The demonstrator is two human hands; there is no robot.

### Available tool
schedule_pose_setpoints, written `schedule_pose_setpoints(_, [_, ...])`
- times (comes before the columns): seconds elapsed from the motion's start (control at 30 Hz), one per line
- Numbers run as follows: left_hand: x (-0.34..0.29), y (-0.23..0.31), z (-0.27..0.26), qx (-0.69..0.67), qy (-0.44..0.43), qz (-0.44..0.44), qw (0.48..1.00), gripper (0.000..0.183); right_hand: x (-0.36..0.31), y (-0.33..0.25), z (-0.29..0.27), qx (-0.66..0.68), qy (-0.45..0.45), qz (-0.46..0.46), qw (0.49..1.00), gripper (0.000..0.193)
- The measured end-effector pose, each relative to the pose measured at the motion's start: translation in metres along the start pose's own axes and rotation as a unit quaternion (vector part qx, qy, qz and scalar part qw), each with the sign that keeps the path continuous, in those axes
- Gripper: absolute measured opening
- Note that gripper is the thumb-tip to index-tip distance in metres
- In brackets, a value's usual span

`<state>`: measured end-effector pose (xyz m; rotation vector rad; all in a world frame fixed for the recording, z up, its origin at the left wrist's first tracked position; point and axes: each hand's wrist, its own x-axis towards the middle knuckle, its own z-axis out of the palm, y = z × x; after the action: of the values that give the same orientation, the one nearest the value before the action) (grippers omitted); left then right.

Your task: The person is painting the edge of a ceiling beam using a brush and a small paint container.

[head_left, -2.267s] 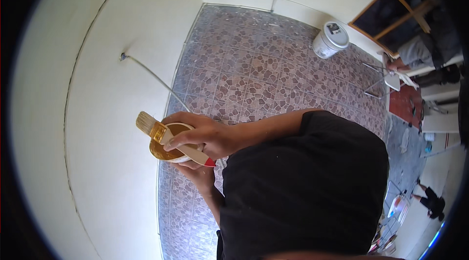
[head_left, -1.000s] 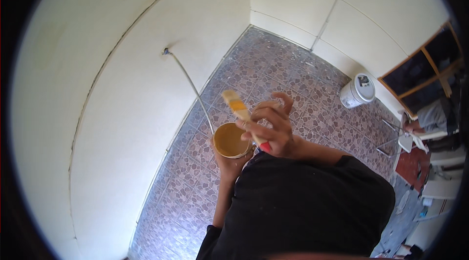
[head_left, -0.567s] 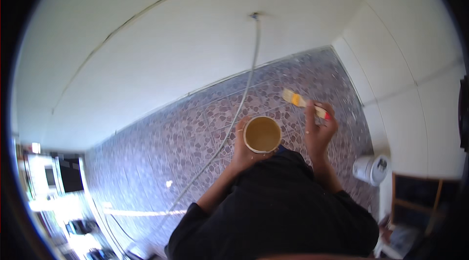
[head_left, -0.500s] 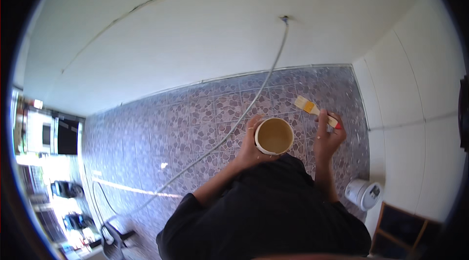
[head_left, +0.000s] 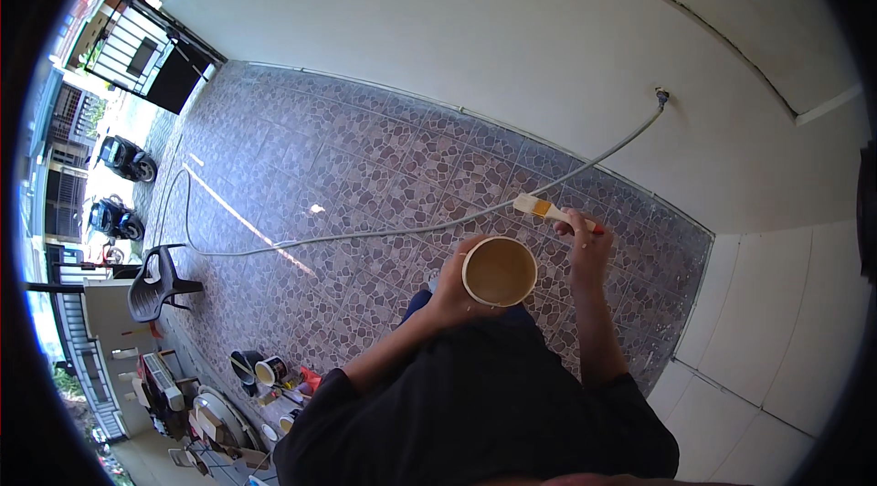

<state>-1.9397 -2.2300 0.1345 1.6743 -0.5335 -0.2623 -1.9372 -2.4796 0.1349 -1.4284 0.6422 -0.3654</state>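
Observation:
My left hand (head_left: 450, 292) is wrapped round the side of a round white-rimmed tub (head_left: 470, 264), held in front of my body. The inside of the tub looks tan; how much it holds, I cannot tell. A flat paintbrush (head_left: 546, 209) with pale bristles, a yellow band and a red-tipped wooden handle is gripped in my right hand (head_left: 586, 247). Its bristles point left, above and just right of the tub, apart from it. Both things are in the air over the tiled floor.
A grey hose (head_left: 411, 230) runs from a wall tap (head_left: 661, 96) across the patterned floor (head_left: 365, 157). At the left stands a dark plastic chair (head_left: 162, 285). Buckets (head_left: 270, 371) and clutter lie at the lower left. Two motorcycles (head_left: 126, 159) stand outside beyond a gate (head_left: 137, 52).
My view has turned left, bringing the chair, buckets and gate further in. The white bucket at the right has gone out of sight. Both hands keep their holds on the tub and paintbrush.

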Motion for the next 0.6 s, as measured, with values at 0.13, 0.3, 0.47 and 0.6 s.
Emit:
schedule_pose_setpoints(0.13, [-0.021, -0.007, -0.027, -0.021, 0.036, -0.033, 0.999, 0.106, -0.009, 0.010, 0.034, -0.008, -0.078, 0.011, 0.997, 0.026])
schedule_pose_setpoints(0.3, [-0.051, -0.009, -0.076, 0.011, 0.058, 0.034, 0.998, 0.107, -0.066, 0.026, 0.072, -0.031, -0.074, 0.028, 0.996, 0.027])
schedule_pose_setpoints(0.47, [-0.099, -0.011, -0.145, 0.012, 0.084, 0.043, 0.995, 0.100, -0.131, 0.057, 0.123, 0.023, -0.049, 0.074, 0.996, 0.026])
schedule_pose_setpoints(0.6, [-0.142, -0.014, -0.204, -0.008, 0.089, 0.029, 0.996, 0.102, -0.178, 0.069, 0.176, 0.040, -0.074, 0.080, 0.993, 0.025])
